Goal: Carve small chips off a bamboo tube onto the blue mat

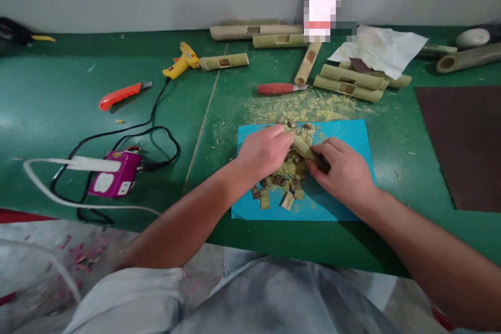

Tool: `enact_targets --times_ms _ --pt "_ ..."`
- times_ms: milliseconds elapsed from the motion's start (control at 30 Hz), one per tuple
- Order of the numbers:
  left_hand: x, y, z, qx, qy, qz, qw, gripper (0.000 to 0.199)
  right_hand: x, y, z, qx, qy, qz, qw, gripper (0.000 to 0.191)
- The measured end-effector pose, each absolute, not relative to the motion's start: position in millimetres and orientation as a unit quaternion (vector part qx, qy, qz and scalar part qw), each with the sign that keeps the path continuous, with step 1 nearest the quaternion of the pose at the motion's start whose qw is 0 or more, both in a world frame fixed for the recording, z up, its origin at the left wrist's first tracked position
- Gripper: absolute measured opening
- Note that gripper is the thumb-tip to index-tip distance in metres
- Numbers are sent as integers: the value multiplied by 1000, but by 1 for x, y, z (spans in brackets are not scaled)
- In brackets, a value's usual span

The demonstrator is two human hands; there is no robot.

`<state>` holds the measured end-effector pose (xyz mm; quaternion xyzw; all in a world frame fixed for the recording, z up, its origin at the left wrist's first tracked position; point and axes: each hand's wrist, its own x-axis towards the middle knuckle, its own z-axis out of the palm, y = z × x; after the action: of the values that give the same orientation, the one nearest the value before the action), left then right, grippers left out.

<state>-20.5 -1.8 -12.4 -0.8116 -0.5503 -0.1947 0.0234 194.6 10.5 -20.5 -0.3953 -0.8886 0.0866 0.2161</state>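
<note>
Both hands hold a short pale-green bamboo tube [302, 147] slantwise over a blue sheet [342, 206]. My left hand [265, 150] is closed around its upper-left end, the fingers wrapped over it. At the lower-right end, my right hand [344, 171] grips the tube between thumb and fingers. Under the tube lies a heap of bamboo chips and shavings [289, 167], with flat cut pieces along its near side. Behind the sheet rests a red-handled carving knife [276, 88] among fine shavings. Whether my left hand holds anything besides the tube is hidden.
Notched bamboo tubes [348, 88] and a crumpled white paper [385, 49] lie at the back right. A dark brown sheet [465, 151] is at right. Leftward are a yellow glue gun [182, 61], an orange utility knife [121, 96] and a purple power adapter [116, 173] with cords.
</note>
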Motion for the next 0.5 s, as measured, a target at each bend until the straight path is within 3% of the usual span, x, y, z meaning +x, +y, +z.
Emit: enact_targets --times_ms 500 --pt "-15 -6 -10 -820 -542 -184 -12 29 195 9 -20 -391 -893 98 199 20"
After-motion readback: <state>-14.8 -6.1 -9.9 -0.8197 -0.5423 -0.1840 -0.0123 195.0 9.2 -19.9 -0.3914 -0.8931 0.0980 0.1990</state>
